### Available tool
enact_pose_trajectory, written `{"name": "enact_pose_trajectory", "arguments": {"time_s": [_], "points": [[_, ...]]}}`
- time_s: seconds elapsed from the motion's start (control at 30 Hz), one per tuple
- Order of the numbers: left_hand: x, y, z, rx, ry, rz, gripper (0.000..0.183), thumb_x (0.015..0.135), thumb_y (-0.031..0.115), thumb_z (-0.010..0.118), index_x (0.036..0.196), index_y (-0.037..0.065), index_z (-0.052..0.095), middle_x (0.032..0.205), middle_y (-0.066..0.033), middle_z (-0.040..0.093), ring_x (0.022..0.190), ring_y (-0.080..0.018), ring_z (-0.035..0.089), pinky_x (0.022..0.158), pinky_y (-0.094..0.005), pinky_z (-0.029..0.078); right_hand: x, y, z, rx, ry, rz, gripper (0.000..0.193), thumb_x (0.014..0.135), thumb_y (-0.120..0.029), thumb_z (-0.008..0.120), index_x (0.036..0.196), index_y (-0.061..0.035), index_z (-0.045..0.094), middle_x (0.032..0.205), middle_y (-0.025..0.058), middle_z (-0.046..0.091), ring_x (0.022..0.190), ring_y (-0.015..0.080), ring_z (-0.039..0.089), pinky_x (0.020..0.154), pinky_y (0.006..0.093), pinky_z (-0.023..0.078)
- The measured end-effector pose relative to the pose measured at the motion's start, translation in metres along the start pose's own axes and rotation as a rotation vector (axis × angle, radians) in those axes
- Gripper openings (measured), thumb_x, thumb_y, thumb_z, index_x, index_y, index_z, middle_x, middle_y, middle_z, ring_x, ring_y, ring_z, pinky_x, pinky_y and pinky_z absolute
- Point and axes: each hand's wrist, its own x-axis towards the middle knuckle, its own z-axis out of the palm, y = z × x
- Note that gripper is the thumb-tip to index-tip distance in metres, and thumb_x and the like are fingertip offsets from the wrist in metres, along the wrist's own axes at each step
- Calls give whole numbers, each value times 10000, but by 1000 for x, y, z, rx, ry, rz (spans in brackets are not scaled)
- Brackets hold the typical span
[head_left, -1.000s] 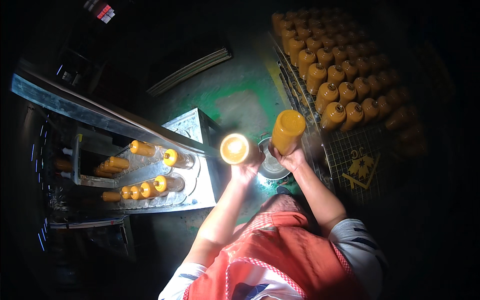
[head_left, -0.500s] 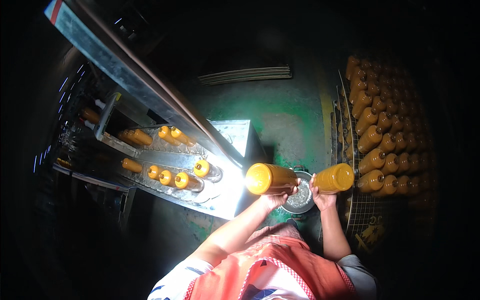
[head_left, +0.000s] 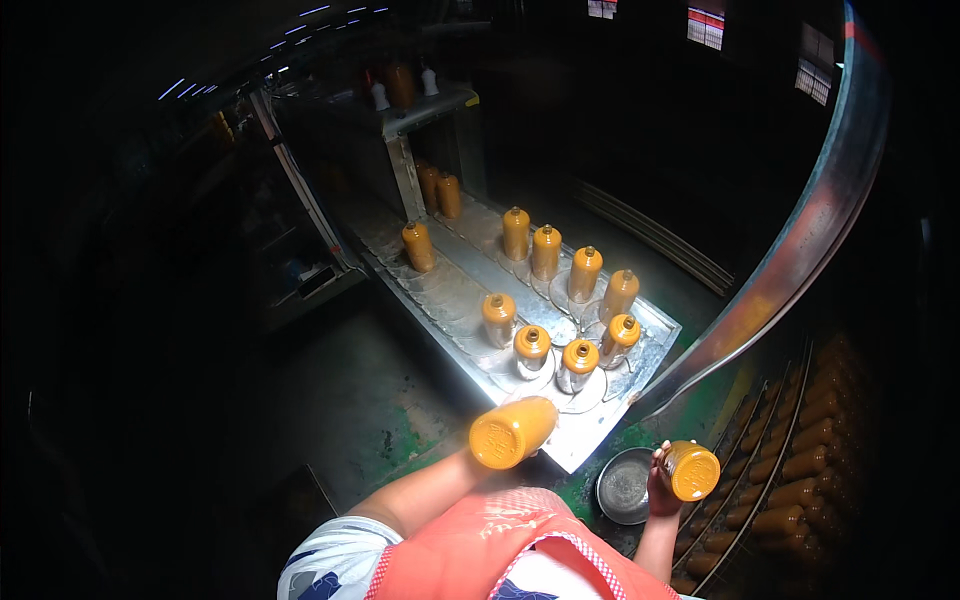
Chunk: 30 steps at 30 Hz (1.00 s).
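Two orange glass bottles are in my hands, both with their bases turned up toward me. My left hand (head_left: 476,468), mostly hidden behind its bottle (head_left: 514,432), grips it beside the near end of a metal conveyor (head_left: 575,435). At the right, my right hand (head_left: 660,486) has its fingers wrapped round the other bottle (head_left: 695,471), next to a round metal basin (head_left: 622,490). Several orange bottles stand upright on the conveyor, necks up; the nearest one (head_left: 579,364) is on a round disc, just beyond my left hand's bottle.
A rack (head_left: 752,470) filled with many orange bottles lying on their sides is at the lower right. A curved metal beam (head_left: 800,250) rises beyond the conveyor's right corner. At the conveyor's far end is a box-like housing (head_left: 430,112) with bottles on top.
My view has swung left toward the conveyor. My hands have moved apart: the left bottle is now beside the conveyor's end, the right one between basin and rack. Both bottles stay gripped.
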Motion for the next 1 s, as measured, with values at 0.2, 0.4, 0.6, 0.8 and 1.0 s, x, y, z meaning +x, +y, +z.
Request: {"name": "enact_pose_trajectory", "arguments": {"time_s": [0.2, 0.4, 0.6, 0.8, 1.0], "points": [[-81, 58, -167, -1290, -140, -75, 622, 1025, 548, 390, 1451, 99, 445, 1429, -319, 416, 1236, -531, 465, 872, -580, 546, 89, 156, 143, 384, 160, 530, 457, 941, -513, 522, 1169, -142, 661, 1115, 206, 652, 1006, 432, 623, 711, 558, 578], [-135, 53, -265, -1202, 472, 103, 536, 911, 658, 495, 1260, 274, 628, 1274, -185, 564, 963, -377, 561, 550, -361, 530, 177, 251, 252, -49, -61, 638, 516, 981, -488, 464, 1307, -95, 535, 1202, 156, 620, 1102, 291, 615, 963, 454, 503], [-162, 39, -380, -1214, 414, 385, 518, 987, 559, 453, 1396, 254, 547, 1439, -207, 480, 1229, -436, 502, 855, -511, 569, 257, 346, 285, -946, -262, 296, 324, 902, -128, 656, 1211, -30, 656, 1187, 61, 600, 1130, 194, 550, 963, 319, 455], [-39, 161, -462, -638, 903, 221, 503, 1008, 528, 442, 1326, 157, 559, 1287, -210, 599, 1138, -338, 611, 981, -499, 501, 281, 417, 283, -1597, -408, -164, 390, 667, -119, 817, 1049, -186, 779, 1275, 160, 522, 1192, 350, 507, 1032, 424, 428], [125, 209, -535, 300, 680, 151, 365, 941, 87, 612, 1300, 24, 617, 1196, -79, 647, 1079, -141, 595, 944, -285, 468, 264, 438, 286, -1795, -112, -189, 388, 658, -110, 811, 1029, -219, 787, 1361, 197, 478, 1258, 394, 443, 1075, 458, 372]]}}
